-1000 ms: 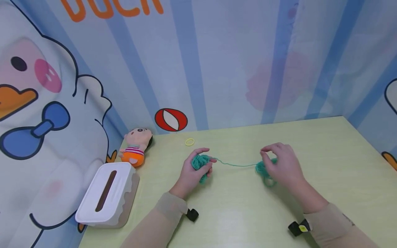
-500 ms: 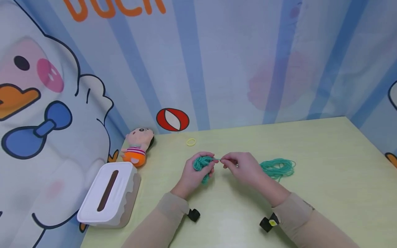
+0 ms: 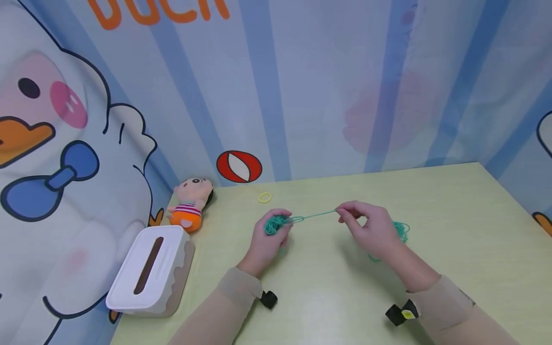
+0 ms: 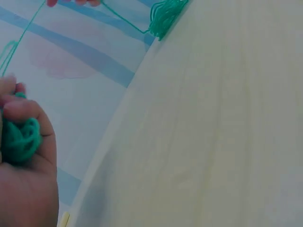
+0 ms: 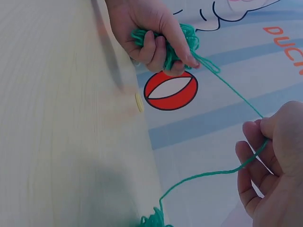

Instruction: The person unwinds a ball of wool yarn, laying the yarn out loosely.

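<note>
A bunched wad of green yarn (image 3: 274, 225) sits in my left hand (image 3: 263, 249), gripped between curled fingers and thumb. From it a small loop sticks out, and a taut strand (image 3: 319, 214) runs to my right hand (image 3: 377, 232). There the thumb and forefinger pinch the strand, as the right wrist view shows. Past that pinch, the yarn sags below the right fingers (image 5: 251, 163) down to a loose green coil (image 5: 152, 220) on the table. In the head view my right hand partly covers this coil.
On the pale table (image 3: 310, 287) a yellow ring (image 3: 265, 197) lies beyond my left hand. At left stand a white tissue box (image 3: 144, 268) and a small plush doll (image 3: 189, 206). A printed blue curtain (image 3: 310, 96) hangs behind the table.
My right hand came left from over the coil to beside my left hand, then drew back right and slightly up, stretching the strand. The left hand keeps its hold, almost in place.
</note>
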A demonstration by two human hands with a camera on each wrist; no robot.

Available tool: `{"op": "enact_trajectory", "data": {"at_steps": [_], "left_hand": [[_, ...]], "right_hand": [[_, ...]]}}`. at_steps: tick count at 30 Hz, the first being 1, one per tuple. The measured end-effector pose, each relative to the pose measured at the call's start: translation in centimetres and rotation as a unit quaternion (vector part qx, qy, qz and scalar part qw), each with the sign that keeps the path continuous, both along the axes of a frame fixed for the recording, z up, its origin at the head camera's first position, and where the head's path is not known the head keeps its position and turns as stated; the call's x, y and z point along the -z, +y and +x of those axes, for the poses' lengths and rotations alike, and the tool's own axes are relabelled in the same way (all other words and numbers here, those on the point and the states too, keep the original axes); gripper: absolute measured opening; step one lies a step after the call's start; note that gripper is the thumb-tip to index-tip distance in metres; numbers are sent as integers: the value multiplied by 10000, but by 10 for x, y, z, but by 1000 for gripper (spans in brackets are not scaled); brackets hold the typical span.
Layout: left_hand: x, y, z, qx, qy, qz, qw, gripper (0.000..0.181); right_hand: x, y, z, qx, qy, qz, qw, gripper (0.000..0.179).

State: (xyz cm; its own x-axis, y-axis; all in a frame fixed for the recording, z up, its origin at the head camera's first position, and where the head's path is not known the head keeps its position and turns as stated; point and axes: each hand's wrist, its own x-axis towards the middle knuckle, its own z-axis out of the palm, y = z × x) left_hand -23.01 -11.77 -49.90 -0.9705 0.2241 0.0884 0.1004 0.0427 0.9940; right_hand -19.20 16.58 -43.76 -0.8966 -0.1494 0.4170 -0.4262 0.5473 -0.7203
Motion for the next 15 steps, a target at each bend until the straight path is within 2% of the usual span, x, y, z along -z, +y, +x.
{"op": "enact_trajectory", "data": {"at_steps": [4, 9, 11, 15], "left_hand": [[1, -1, 1, -167, 31, -248, 9995, 43], [1, -2, 0, -178, -28, 208, 9996, 31], [1, -2, -1, -325, 3, 373, 9988, 27], [1, -3, -1, -686, 85, 337, 9970, 30]], "right_hand": [[2, 16, 5, 174, 228, -34, 9996, 12], [9, 35, 5, 421, 320, 35, 9986, 13], [13, 43, 5, 523, 329, 4, 9981, 13], [15, 59, 8, 737, 359, -103, 9966, 14]]}}
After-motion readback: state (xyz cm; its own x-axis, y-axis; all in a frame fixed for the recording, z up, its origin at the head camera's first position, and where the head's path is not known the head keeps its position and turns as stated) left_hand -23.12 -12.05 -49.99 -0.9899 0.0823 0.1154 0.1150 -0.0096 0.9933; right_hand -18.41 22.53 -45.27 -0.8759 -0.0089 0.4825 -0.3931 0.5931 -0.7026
